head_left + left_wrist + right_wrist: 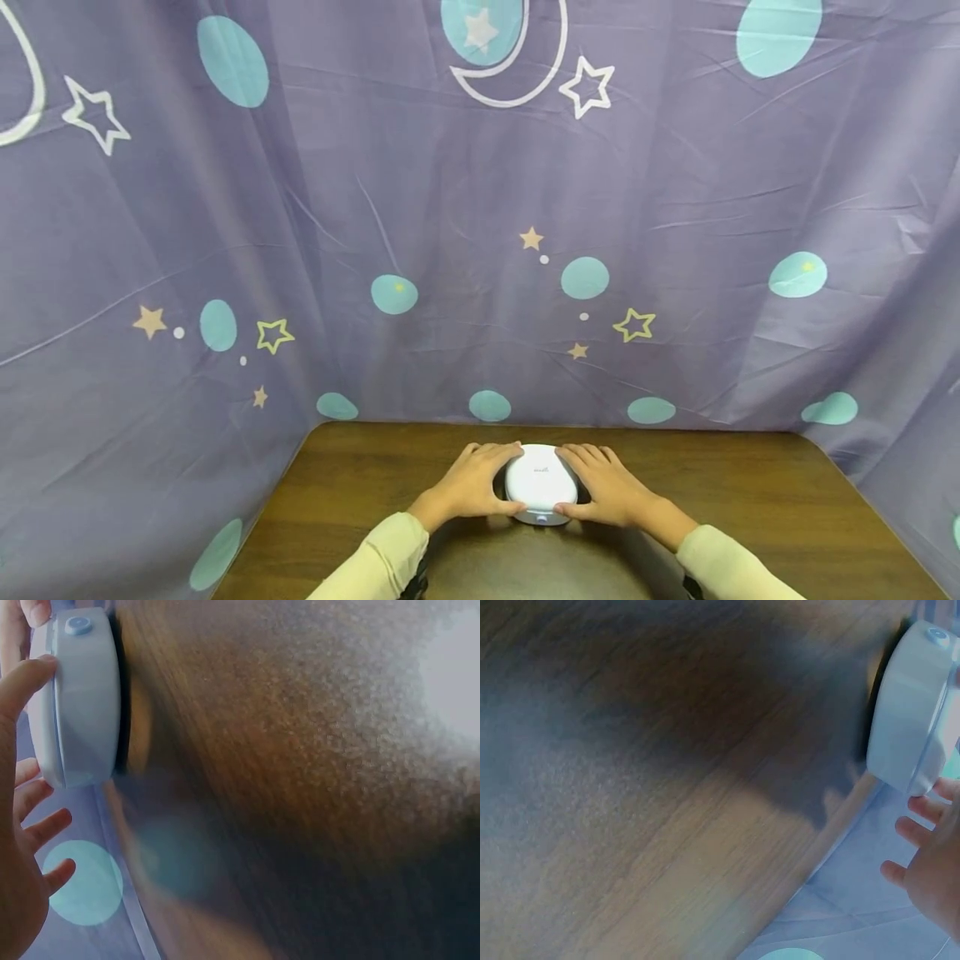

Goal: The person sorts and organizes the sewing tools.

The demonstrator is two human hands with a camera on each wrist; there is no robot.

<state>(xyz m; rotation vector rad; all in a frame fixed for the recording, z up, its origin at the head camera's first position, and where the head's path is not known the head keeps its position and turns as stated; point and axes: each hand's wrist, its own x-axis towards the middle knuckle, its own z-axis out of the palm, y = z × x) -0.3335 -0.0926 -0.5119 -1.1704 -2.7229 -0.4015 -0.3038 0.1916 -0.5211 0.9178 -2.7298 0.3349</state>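
A white, rounded lidded case (542, 487) with small grey lettering on top stands on the wooden table, and its front has a round button (542, 519). My left hand (474, 483) grips it from the left, thumb at the front edge of the lid and index finger near the back. From the opposite side my right hand (609, 492) holds it the same way. In the left wrist view a seam runs round the case (86, 712) under the left thumb, and the other left fingers are spread. The right fingertips meet the far end of the case (907, 712) in the right wrist view.
The brown wooden table (360, 475) reaches back to a purple curtain (465, 208) printed with stars, moons and teal spots. The curtain also hangs along the left and right sides. Light glares off the table surface in the left wrist view.
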